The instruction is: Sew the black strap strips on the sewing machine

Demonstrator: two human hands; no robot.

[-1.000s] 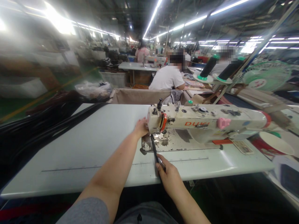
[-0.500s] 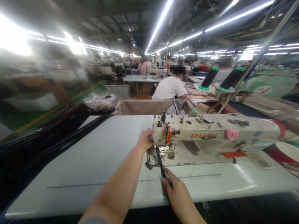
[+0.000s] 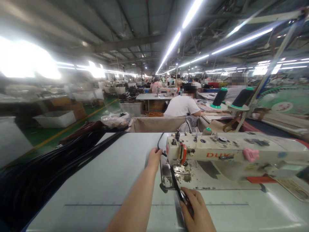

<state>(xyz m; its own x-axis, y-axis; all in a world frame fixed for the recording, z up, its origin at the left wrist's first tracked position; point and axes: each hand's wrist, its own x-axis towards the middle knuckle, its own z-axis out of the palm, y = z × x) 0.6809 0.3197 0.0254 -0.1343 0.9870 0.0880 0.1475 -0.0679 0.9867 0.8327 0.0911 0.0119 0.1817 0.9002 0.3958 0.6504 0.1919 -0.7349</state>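
Observation:
A narrow black strap [image 3: 175,181] runs under the head of the white sewing machine [image 3: 198,149]. Beyond the needle area, my left hand [image 3: 154,159] is closed, pinching the strap between thumb and fingers; a loose end curves away over the table. At the table's front, my right hand [image 3: 198,206] is closed around the near part of the strap. A shiny metal tool also shows within that hand, mostly hidden, and I cannot make out its kind. The machine's needle and presser foot are too small to see clearly.
Many long black strips [image 3: 58,164] drape over the left side of the white table [image 3: 113,175]. Behind the machine stands a fabric-lined bin [image 3: 156,124]. Thread cones [image 3: 218,98] rise on the right, and a person in a white shirt [image 3: 181,106] sits beyond the bin.
My left hand has drawn back from the machine head, and a looped strap end now shows beside it. My right hand still holds the strap's near part. The whole view has shifted.

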